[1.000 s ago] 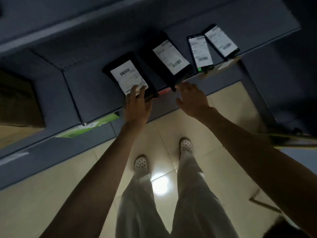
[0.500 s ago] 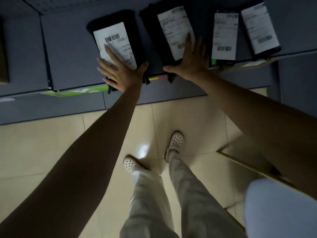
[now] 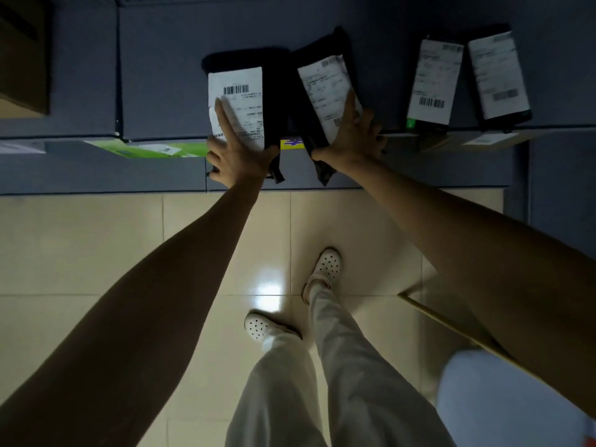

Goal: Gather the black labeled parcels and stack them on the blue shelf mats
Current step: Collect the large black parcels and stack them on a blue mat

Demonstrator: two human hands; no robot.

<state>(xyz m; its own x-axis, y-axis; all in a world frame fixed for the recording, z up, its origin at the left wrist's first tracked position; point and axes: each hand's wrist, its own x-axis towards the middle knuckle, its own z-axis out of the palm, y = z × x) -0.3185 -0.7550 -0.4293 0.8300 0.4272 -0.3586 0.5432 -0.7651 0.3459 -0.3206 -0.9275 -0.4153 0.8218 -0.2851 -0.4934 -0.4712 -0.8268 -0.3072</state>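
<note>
Several black parcels with white labels lie on the blue shelf mat [image 3: 161,75]. My left hand [image 3: 235,150] lies flat on the near end of the left parcel [image 3: 245,101], its forefinger stretched over the label. My right hand [image 3: 351,137] presses with spread fingers on the tilted second parcel [image 3: 325,91], whose near end hangs over the shelf edge. Two more black parcels [image 3: 433,82] [image 3: 498,75] lie side by side to the right, untouched.
A brown cardboard box [image 3: 22,56] stands at the shelf's far left. Green-and-white packets [image 3: 154,150] and a pale box [image 3: 483,140] show on the lower shelf. Below are a tiled floor [image 3: 96,253], my legs in white clogs, and a board edge [image 3: 445,321] at right.
The two parcels under my hands have slid closer together on the mat, and the right one is now tilted. My hands stay flat on their near ends, and the view has shifted.
</note>
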